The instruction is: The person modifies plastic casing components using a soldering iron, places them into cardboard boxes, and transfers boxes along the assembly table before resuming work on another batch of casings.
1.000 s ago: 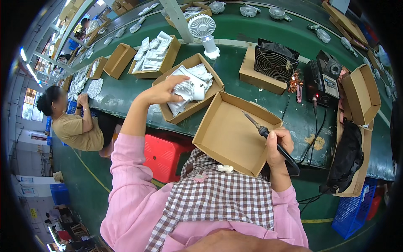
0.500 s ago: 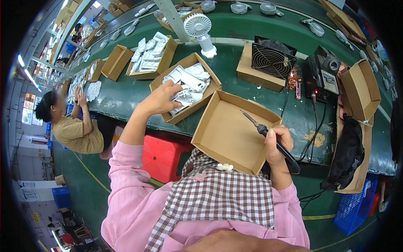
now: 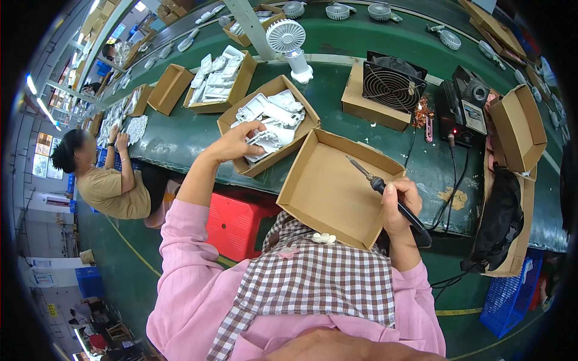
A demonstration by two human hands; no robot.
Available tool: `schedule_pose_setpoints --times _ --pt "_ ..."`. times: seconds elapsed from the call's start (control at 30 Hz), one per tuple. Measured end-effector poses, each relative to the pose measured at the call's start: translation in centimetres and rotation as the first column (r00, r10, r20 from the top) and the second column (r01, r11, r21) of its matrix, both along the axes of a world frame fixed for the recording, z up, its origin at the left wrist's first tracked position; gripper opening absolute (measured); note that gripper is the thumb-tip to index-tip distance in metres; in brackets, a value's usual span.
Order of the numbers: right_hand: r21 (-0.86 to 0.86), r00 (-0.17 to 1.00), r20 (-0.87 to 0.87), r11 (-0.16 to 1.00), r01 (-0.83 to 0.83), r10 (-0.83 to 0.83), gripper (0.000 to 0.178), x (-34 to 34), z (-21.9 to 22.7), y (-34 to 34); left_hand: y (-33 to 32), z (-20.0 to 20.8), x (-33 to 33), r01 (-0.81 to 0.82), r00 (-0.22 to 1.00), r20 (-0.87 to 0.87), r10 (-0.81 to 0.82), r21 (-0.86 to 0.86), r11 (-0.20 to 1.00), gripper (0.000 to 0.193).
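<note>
The fingers of the left hand (image 3: 235,143) are bent over a white plastic part (image 3: 272,139), with the thumb on the nearer side; whether they are pressed around it or only touch it, one cannot tell. This part lies among other white pieces in a cardboard parts box (image 3: 283,154), which stands slanted on the counter (image 3: 328,96), perhaps so that the arm reaches into it easily. The fingers of the right hand (image 3: 400,207) are closed around the black handle of a soldering iron (image 3: 374,182). Its metal tip points up and away from the person, probably because this is a safe way to carry a tip which may be hot. Below the tip, a second open box (image 3: 328,198) leans between the counter edge and the checked apron (image 3: 319,280); it seems that the lap supports its near side. Farther out, a white fan (image 3: 286,37) stands upright behind the parts box. A black cooling fan (image 3: 391,89) is on a low carton (image 3: 373,113), maybe for raising it to working height. To its right is the black soldering station (image 3: 460,114), with a red light, apparently near enough for the cord (image 3: 456,161). At the left, a co-worker (image 3: 117,186) sits by the same counter.
</note>
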State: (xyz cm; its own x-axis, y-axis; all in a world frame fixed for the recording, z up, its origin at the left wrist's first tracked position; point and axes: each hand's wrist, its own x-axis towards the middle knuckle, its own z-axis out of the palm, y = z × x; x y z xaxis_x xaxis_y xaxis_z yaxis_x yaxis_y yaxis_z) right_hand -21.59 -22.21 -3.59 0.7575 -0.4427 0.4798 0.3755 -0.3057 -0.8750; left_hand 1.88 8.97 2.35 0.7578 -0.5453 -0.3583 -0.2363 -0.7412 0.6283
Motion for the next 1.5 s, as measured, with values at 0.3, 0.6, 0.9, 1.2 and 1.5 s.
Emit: schedule_pose_setpoints --times 0.3,0.6,0.9,1.2,1.5 --pt "0.049 1.000 0.018 0.999 0.023 -0.024 0.010 0.0 -0.1 0.0 -0.5 8.3 0.0 -0.127 0.992 -0.028 0.124 -0.208 0.970 0.044" --pt "-0.012 1.000 0.005 1.000 -0.004 0.004 0.007 -0.1 0.0 -0.2 -3.2 5.2 -0.5 0.020 0.969 0.239 -0.064 0.184 0.983 0.059" --pt "0.023 1.000 0.025 1.000 -0.008 0.007 0.007 0.0 0.1 0.1 1.2 4.8 4.1 0.197 0.958 0.163 -0.236 0.222 0.955 0.057" --pt "0.051 1.000 0.015 0.999 0.011 -0.012 0.009 0.0 -0.2 0.0 -1.5 2.6 -0.6 0.356 0.852 0.227 -0.471 0.407 0.841 0.048" --pt "0.054 1.000 0.005 0.998 0.011 -0.011 0.010 0.1 -0.2 0.0 0.1 2.0 -0.3 0.277 0.826 0.386 -0.410 0.355 0.893 0.053"
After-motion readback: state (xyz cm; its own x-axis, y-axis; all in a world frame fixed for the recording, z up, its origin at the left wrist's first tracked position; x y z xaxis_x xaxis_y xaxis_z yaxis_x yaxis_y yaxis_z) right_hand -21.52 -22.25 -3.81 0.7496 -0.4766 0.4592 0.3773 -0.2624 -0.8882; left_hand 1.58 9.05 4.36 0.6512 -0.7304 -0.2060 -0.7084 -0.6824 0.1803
